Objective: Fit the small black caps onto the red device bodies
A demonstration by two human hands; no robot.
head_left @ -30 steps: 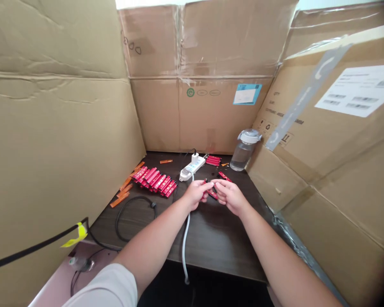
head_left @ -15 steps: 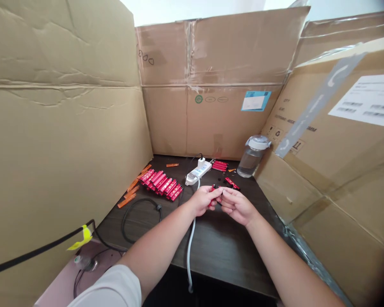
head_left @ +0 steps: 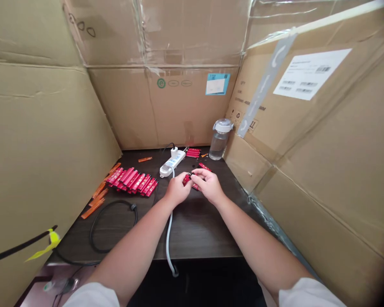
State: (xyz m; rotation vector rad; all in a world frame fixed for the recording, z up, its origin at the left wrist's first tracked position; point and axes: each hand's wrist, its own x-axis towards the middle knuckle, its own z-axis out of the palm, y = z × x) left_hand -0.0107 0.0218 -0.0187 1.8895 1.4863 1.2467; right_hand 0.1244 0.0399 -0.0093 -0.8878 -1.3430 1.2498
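My left hand and my right hand meet over the middle of the dark table. Both pinch a small red stick-shaped piece between their fingertips. A second red piece shows just under the right hand's fingers. To the left lies a row of several red pieces. One more red piece lies just behind my right hand, and a small stack of them sits near the back wall.
A white power strip with a plug lies behind my hands; its white cable runs off the front edge. Orange strips lie at the left edge beside a black cable loop. A clear bottle stands back right. Cardboard walls enclose the table.
The camera has tilted down and swung right, so everything sits lower-left in view. My hands stay together on the red piece, with only slight finger movement.
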